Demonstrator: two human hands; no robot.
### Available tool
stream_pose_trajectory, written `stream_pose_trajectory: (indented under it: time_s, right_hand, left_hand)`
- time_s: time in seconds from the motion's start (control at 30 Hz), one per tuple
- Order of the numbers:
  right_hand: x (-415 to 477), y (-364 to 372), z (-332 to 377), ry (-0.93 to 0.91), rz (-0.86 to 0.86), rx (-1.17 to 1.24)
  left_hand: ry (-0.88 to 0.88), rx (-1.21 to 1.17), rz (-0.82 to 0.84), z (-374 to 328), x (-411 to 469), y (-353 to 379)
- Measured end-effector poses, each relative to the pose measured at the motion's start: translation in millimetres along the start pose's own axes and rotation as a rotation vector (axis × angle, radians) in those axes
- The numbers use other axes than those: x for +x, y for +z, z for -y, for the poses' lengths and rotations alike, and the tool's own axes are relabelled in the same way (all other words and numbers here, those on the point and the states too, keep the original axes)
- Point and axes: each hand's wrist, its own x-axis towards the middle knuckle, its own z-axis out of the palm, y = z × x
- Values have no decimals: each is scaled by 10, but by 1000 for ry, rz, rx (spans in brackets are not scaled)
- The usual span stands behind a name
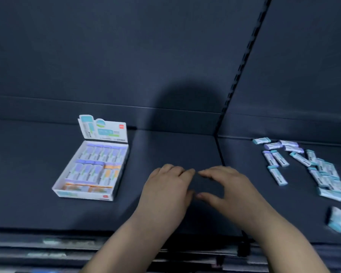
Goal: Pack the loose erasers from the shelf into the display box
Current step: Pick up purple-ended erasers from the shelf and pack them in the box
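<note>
A white display box (83, 194) stands on the dark shelf at the left, its printed lid flap upright behind it. Rows of purple and orange erasers (98, 164) fill most of it. Several loose blue and purple erasers (303, 160) lie scattered on the shelf at the right, and one more eraser (336, 219) lies apart near the front. My left hand (165, 192) and my right hand (228, 192) hover side by side over the shelf's middle, fingertips nearly touching, fingers loosely bent, holding nothing.
A dark back panel rises behind the shelf. A slotted upright (242, 71) divides the shelf into a left and a right bay. The shelf's front edge (67, 243) carries a price-label rail.
</note>
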Motion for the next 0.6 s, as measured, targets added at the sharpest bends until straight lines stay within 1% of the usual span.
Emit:
stream_pose_trajectory:
  time_s: [0.13, 0.3, 0.5, 0.6]
  right_hand:
    - [-188, -66, -248, -27, 46, 14]
    - [-333, -102, -358, -16, 23, 51]
    - [-509, -182, -379, 54, -23, 63]
    - [-551, -219, -397, 124, -23, 45]
  left_hand:
    - [-98, -15, 55, -261, -44, 88]
    - [-163, 27, 11, -366, -134, 88]
    - [-109, 17, -30, -350, -111, 27]
    - [-72, -27, 33, -362, -99, 24]
